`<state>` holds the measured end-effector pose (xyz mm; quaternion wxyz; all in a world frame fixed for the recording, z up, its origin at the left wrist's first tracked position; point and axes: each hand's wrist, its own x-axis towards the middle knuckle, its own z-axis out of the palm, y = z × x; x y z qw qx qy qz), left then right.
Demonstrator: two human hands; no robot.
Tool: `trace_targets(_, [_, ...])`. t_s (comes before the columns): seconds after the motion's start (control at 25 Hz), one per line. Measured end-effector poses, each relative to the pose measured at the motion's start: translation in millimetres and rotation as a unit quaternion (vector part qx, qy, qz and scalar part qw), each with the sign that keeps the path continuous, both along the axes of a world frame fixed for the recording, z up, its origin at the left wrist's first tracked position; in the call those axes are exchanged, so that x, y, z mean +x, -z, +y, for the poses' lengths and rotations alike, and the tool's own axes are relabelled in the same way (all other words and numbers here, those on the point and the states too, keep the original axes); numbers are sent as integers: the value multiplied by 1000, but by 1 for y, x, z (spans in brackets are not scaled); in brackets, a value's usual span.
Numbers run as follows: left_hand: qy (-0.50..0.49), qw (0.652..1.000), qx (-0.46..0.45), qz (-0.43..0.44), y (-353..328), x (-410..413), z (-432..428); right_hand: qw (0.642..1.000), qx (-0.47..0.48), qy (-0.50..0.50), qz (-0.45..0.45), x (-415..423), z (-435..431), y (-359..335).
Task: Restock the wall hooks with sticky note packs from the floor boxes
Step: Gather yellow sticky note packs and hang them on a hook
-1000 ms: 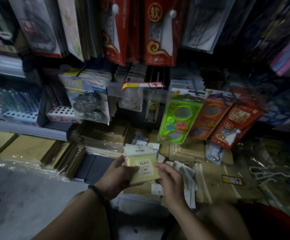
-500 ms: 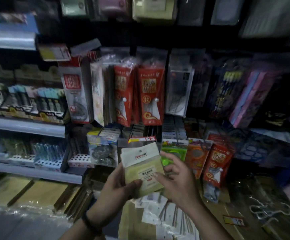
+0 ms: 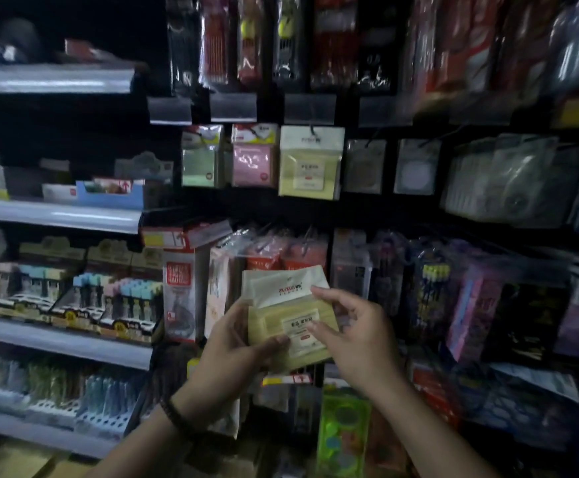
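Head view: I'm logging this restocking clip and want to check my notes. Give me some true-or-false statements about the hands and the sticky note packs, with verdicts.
1. The left hand grips a yellow sticky note pack with a white header. True.
2. The right hand hangs idle, clear of that pack. False: its fingers hold the pack's right side.
3. A matching yellow hanging pack is on a wall hook above the hands. True.
4. A pink sticky note pack hangs right of the yellow hanging one. False: it hangs to its left.
5. The held pack is already on a hook. False: it is in both hands, below that row.
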<state>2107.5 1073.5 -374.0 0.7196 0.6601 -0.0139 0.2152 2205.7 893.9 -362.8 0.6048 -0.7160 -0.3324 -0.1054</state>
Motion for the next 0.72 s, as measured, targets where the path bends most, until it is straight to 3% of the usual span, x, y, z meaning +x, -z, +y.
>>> trace_targets(0.24, [2, 997, 22, -79, -80, 17, 25, 993, 111, -13, -25, 31, 5, -85])
trace_targets(0.6, [-189, 962, 46, -191, -136, 35, 67, 979, 195, 24, -56, 82, 46, -157])
trace_targets(0.72, [-184, 960, 51, -204, -142, 42, 68, 974, 210, 24, -81, 89, 64, -168])
